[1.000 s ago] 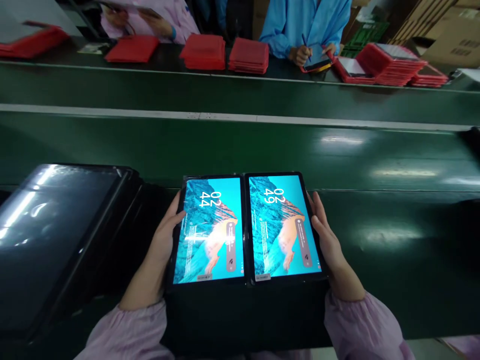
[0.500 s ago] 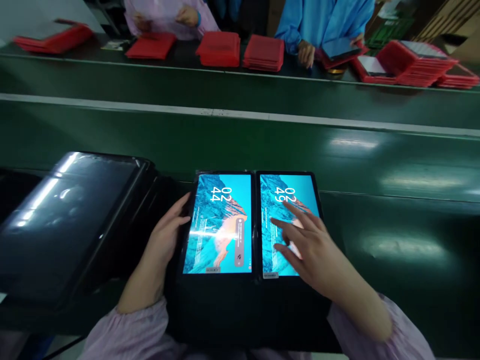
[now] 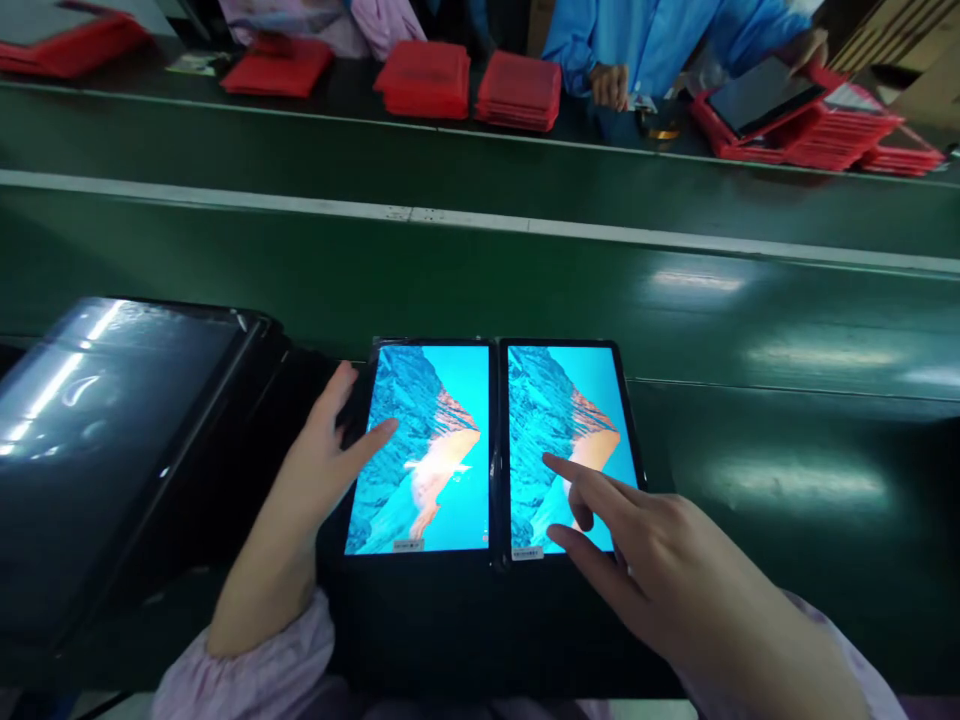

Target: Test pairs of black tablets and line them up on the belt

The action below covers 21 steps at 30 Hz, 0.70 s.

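Note:
Two lit tablets lie side by side in front of me, both showing a blue mountain wallpaper. My left hand [image 3: 322,450] is over the left edge of the left tablet [image 3: 442,400], thumb above its screen and fingers apart, holding nothing. Over the right tablet [image 3: 555,390] is my right hand [image 3: 637,540], with the index finger stretched toward the middle of the screen and the thumb near its lower part. Whether that fingertip touches the glass I cannot tell. Each screen has a small label at its lower left area.
A stack of dark tablets [image 3: 127,430] stands at my left. Across the green bench [image 3: 337,260], red sleeves [image 3: 424,80] lie in several piles. A co-worker in blue [image 3: 652,40] handles a dark tablet [image 3: 765,95] there; another person in pink sits further left.
The clocks and the notification have gone from both screens, leaving only wallpaper. My left hand has lifted and its thumb moved over the screen. The blue-clad co-worker's tablet has moved right.

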Motion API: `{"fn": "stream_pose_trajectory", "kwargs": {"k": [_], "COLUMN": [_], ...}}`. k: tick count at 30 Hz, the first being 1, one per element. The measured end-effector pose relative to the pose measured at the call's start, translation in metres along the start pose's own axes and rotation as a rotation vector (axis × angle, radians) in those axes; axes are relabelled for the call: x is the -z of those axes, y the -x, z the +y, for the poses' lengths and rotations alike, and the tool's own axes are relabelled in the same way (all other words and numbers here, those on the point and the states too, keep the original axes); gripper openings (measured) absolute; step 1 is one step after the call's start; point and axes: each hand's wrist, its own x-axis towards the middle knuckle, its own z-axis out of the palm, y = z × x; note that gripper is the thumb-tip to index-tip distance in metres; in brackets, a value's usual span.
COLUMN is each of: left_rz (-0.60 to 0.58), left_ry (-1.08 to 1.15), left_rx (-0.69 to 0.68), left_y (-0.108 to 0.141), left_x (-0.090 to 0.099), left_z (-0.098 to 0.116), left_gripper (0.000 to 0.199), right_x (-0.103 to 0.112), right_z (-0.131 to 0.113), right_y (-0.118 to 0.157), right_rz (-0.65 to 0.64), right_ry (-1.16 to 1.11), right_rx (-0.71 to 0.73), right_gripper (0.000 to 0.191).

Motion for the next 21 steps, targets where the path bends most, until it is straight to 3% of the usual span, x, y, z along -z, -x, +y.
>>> {"fn": "stream_pose_trajectory", "kwargs": {"k": [6,10,15,21], "left_rz": [0.119,0.144,0.107,0.053], "left_ry": [0.341,0.333,0.284,0.259], "left_rx": [0.274,0.328,0.485,0.399], "left_y": [-0.009,-0.006,-0.001,-0.003], "left_x": [0.008,0.008,0.008,0.007], "left_z": [0.000,0.010,0.026,0.015], "left_gripper": [0.078,0.056,0.056,0.060], "right_x": [-0.012,-0.018,-0.021,-0.016], "right_z": [0.001,-0.003,-0.005,-0.003], "right_y": [-0.004,-0.008,-0.011,-0.004], "right_rz": [-0.052,-0.106,-0.154,-0.236], "right_ry": [-0.011,-0.025,-0.023,-0.061], "right_rx": [0.016,-0.019,-0.013,-0.082], "right_gripper": [0.055,0.041,0.035,0.028]}}
